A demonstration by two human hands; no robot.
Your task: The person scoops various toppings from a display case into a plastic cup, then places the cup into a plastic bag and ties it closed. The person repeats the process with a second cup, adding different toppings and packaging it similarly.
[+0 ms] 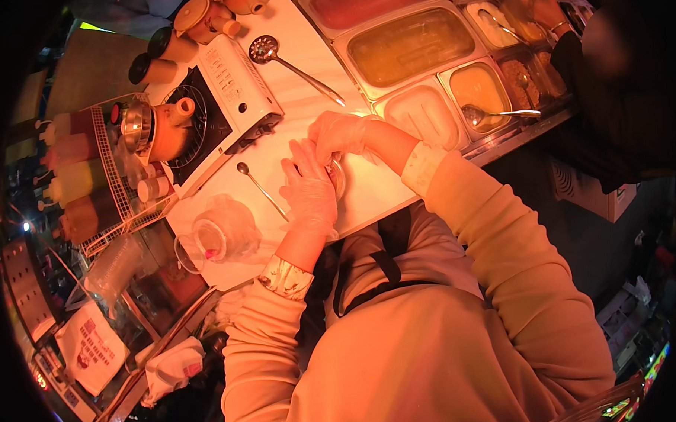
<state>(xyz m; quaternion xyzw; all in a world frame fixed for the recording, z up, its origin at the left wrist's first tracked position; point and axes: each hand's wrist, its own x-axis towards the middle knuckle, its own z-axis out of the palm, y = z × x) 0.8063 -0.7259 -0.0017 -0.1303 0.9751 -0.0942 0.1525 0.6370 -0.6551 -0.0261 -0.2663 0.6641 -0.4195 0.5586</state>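
Observation:
Both my hands wear clear plastic gloves and meet over a small round container [340, 180] near the front edge of the white worktop [365, 196]. My left hand [309, 187] lies against the container's left side, its fingers stretched forward. From the right, my right hand [338, 134] reaches in with curled fingers at the far part of the rim. The hands cover most of the container, so its contents and the exact finger contacts are hidden. Left of my left hand lies a long-handled metal spoon [262, 191]. Further left stand clear plastic cups [213, 237].
A portable gas stove [230, 86] carries a clay teapot [173, 124]. Beyond my hands lies a slotted ladle [299, 70]. Metal food pans [410, 46] line the right; another person's hand [546, 11] is over them. A wire rack [110, 168] holds squeeze bottles [74, 181].

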